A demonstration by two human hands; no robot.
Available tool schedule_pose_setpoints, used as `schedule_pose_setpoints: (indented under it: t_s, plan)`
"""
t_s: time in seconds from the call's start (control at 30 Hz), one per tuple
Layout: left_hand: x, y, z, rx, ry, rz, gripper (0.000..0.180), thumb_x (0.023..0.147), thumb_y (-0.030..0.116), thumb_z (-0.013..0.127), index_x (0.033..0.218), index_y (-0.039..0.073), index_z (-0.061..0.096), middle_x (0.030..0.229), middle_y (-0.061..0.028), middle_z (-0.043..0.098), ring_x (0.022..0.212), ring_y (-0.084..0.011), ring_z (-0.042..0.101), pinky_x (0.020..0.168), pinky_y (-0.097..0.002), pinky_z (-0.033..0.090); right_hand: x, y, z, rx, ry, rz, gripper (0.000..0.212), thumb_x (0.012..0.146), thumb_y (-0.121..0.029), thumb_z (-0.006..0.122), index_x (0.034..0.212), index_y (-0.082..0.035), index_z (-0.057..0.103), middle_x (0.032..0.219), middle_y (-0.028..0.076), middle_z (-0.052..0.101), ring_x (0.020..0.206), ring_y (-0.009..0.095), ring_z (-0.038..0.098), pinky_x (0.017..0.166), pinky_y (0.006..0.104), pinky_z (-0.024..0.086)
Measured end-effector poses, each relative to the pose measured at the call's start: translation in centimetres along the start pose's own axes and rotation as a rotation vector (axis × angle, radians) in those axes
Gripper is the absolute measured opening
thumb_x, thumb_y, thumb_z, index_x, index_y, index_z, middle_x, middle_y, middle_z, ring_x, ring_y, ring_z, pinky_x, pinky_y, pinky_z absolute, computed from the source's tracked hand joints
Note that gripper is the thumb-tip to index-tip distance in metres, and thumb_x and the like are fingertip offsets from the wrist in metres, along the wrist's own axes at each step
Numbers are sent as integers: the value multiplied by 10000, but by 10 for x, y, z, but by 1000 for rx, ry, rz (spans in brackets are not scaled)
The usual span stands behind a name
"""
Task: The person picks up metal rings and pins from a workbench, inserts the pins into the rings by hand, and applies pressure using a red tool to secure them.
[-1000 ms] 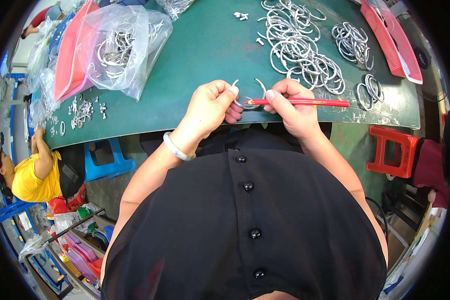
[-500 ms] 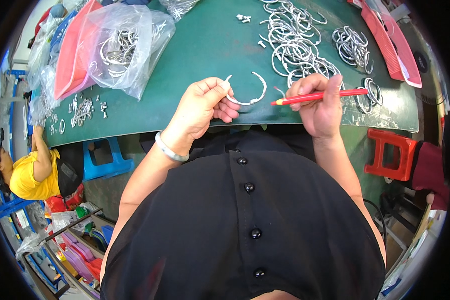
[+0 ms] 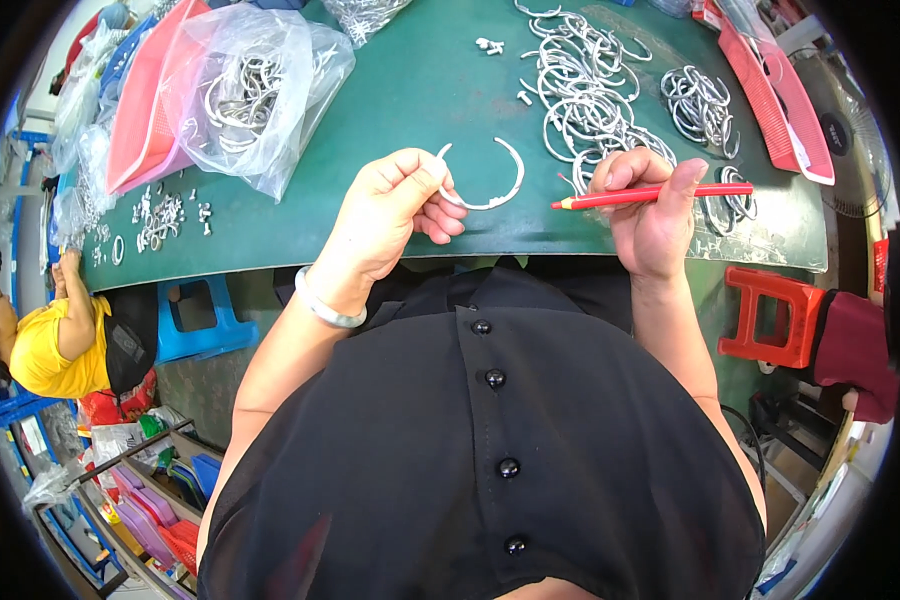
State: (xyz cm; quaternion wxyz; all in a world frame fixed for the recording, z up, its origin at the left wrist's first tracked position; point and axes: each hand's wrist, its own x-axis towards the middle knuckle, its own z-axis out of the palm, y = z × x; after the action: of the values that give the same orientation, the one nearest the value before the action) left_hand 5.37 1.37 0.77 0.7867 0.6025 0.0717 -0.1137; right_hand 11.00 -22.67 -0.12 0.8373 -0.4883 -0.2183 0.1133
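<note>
Between the thumb and fingers of my left hand (image 3: 395,205) is an open silver bangle (image 3: 515,185), its gap facing away from me. My right hand (image 3: 648,215) grips a red pencil (image 3: 705,190), whose red tip points left toward the bangle without touching it. Just beyond my right hand lies a long heap of silver bangles (image 3: 580,90) on the green table (image 3: 420,90). A smaller pile of bangles (image 3: 698,105) sits to its right, and a few more bangles (image 3: 735,208) lie beside the pencil's blunt end.
At the left, a clear plastic bag (image 3: 300,90) of metal rings leans by a pink basket (image 3: 145,130). Small metal pieces (image 3: 160,220) are scattered near it. Another pink basket (image 3: 770,90) stands right. A person in yellow (image 3: 60,345) sits left; stools (image 3: 770,315) stand below the table edge.
My left hand and the bangle have shifted slightly left. My right hand with the pencil has moved a little right, and the gap between pencil and bangle is a bit wider.
</note>
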Motion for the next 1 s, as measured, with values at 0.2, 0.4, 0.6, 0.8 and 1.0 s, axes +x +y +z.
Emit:
schedule_pose_setpoints:
  t_s: [0.2, 0.4, 0.6, 0.8, 1.0]
  plan:
    - [0, -6, 2, 1, 10, -68, 231, 890, 233, 471, 759, 51, 529, 674, -59, 594, 535, -105, 572, 482, -206, 464, -8, 6, 15, -72, 70, 36, 475, 901, -428, 383, 785, 6, 540, 730, 89, 562, 592, 109, 518, 522, 214, 410]
    - [1, -9, 5, -34, 34, -128, 218, 887, 208, 461, 765, 41, 531, 675, -67, 596, 531, -111, 573, 473, -207, 465, -11, 6, 25, -408, -84, 11, 107, 797, -93, 593, 773, 6, 562, 733, 50, 580, 623, 96, 523, 581, 223, 427]
    - [2, -6, 9, -45, 41, -149, 228, 882, 209, 470, 759, 26, 529, 666, -73, 594, 526, -117, 576, 467, -206, 464, -11, 9, 34, -588, -171, -125, 98, 729, -68, 642, 744, -9, 565, 721, 79, 584, 651, 149, 565, 583, 253, 444]
    - [2, -7, 10, -29, 37, -139, 239, 882, 207, 472, 743, 21, 533, 654, -70, 589, 506, -114, 571, 446, -202, 458, -9, 10, 37, -712, -204, -207, 104, 710, -86, 652, 724, -21, 571, 703, 78, 581, 627, 182, 572, 558, 269, 442]
    - [1, -6, 12, -35, 31, -132, 239, 885, 204, 467, 746, 21, 536, 650, -66, 585, 505, -112, 571, 448, -202, 461, -8, 10, 38, -723, -218, -235, 96, 712, -88, 648, 721, -26, 575, 698, 78, 582, 615, 191, 567, 555, 273, 441]
